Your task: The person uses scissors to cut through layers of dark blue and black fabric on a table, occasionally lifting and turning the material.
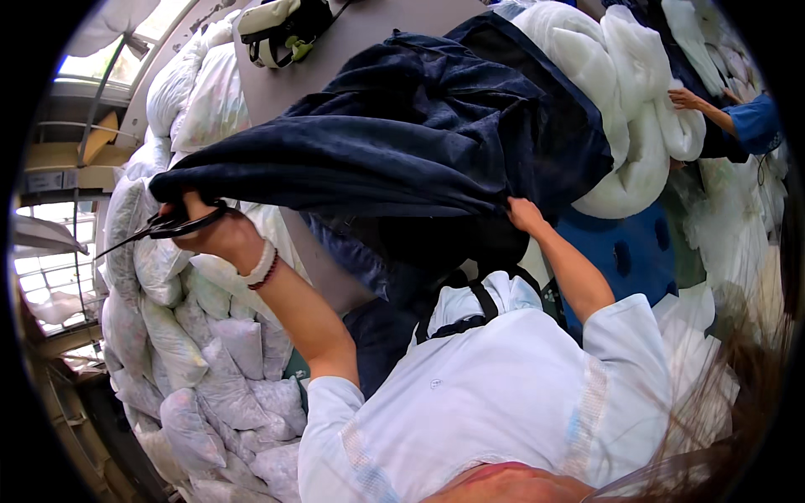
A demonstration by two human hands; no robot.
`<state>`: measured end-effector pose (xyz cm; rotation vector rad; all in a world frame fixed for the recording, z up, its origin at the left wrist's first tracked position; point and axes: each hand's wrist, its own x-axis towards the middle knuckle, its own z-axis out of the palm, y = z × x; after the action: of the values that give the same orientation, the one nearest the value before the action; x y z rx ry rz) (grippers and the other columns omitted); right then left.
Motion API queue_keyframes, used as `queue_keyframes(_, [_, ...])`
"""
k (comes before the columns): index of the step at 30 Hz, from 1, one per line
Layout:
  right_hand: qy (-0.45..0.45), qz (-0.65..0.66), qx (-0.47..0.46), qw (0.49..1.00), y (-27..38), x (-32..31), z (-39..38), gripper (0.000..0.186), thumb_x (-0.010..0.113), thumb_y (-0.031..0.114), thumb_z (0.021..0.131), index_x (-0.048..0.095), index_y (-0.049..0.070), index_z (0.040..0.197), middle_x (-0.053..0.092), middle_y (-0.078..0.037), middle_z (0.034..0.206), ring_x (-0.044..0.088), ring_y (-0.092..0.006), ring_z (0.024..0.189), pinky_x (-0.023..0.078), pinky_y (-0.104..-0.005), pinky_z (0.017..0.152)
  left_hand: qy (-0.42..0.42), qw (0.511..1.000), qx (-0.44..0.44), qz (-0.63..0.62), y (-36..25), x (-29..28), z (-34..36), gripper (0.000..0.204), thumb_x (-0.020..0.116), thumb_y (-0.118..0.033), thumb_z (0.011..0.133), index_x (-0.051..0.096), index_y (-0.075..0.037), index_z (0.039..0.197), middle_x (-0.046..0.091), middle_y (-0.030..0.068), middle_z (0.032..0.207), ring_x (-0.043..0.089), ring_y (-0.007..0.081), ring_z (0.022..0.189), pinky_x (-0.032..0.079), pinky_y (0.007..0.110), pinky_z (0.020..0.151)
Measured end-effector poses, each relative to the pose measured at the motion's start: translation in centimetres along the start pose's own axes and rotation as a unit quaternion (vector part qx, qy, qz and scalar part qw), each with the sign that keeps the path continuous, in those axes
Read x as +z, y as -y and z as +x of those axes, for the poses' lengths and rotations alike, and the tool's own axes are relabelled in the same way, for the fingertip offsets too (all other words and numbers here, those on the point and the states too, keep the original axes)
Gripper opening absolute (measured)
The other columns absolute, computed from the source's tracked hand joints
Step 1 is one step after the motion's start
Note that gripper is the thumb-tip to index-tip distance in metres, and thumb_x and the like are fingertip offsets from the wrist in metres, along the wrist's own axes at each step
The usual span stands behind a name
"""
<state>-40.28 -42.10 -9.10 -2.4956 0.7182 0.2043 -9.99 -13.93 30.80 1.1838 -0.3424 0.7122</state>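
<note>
A large dark navy cloth (386,142) is lifted and stretched over the grey table (277,67). My left hand (201,230) is closed round black-handled scissors (155,226) and the left end of the cloth, with the blades pointing out to the left. My right hand (522,214) grips the cloth's lower edge near the middle right. More dark navy fabric (344,251) lies beneath the raised cloth.
Stuffed white bags (226,369) are piled along the left. A bag or device with dark straps (281,33) sits at the table's back. Fluffy white batting (612,101) lies at the right, where another person's hand (683,99) touches it. A blue surface (599,260) shows below.
</note>
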Motion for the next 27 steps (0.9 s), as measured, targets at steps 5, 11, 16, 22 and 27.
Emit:
queue_keyframes(5, [0.274, -0.171, 0.171, 0.931, -5.8, -2.2, -3.8, 0.029, 0.068, 0.022, 0.069, 0.069, 0.004, 0.092, 0.065, -0.019, 0.099, 0.063, -0.0303, 0.096, 0.052, -0.0385, 0.079, -0.001, 0.999, -0.041, 0.004, 0.1, 4.1, 1.0, 0.015, 0.065, 0.003, 0.074, 0.051, -0.001, 0.073, 0.061, 0.0108, 0.079, 0.061, 0.0196, 0.067, 0.056, 0.030, 0.066])
queue_keyframes(11, [0.295, 0.357, 0.109, 0.879, -1.9, 3.4, -2.9, 0.043, 0.073, 0.038, 0.071, 0.063, -0.003, 0.081, 0.062, -0.011, 0.077, 0.058, -0.0200, 0.069, 0.045, -0.0328, 0.063, 0.059, 0.998, -0.024, 0.027, -0.7, 9.3, 0.0, 0.014, 0.066, 0.002, 0.076, 0.051, 0.000, 0.076, 0.062, 0.0127, 0.085, 0.062, 0.0214, 0.072, 0.057, 0.033, 0.070])
queue_keyframes(16, [0.207, 0.349, 0.171, 0.898, 0.7, 3.0, -0.5, 0.037, 0.064, 0.026, 0.078, 0.062, -0.001, 0.103, 0.064, -0.012, 0.100, 0.059, -0.0228, 0.088, 0.045, -0.0335, 0.077, 0.138, 0.990, 0.020, 0.031, -0.3, 10.2, 2.5, 0.015, 0.067, 0.000, 0.075, 0.057, 0.004, 0.085, 0.062, 0.0126, 0.089, 0.062, 0.0223, 0.078, 0.054, 0.032, 0.076])
queue_keyframes(22, [-0.151, 0.736, -0.025, 0.660, -2.6, -22.1, 7.7, 0.027, 0.043, 0.021, 0.094, 0.056, 0.005, 0.111, 0.060, -0.007, 0.109, 0.056, -0.0175, 0.100, 0.043, -0.0309, 0.092, 0.125, 0.989, -0.026, 0.072, 1.5, 4.0, 12.1, 0.018, 0.058, -0.010, 0.084, 0.061, 0.002, 0.097, 0.063, 0.0136, 0.097, 0.061, 0.0238, 0.090, 0.050, 0.033, 0.085])
queue_keyframes(27, [-0.296, 0.662, -0.190, 0.662, -10.7, -33.2, 2.1, 0.032, 0.044, 0.018, 0.094, 0.051, -0.001, 0.119, 0.059, -0.009, 0.109, 0.057, -0.0164, 0.099, 0.044, -0.0267, 0.089, 0.197, 0.976, -0.092, -0.026, 2.7, -9.7, 9.6, 0.033, 0.055, -0.011, 0.084, 0.055, 0.003, 0.114, 0.058, 0.0167, 0.115, 0.055, 0.0275, 0.106, 0.042, 0.038, 0.098])
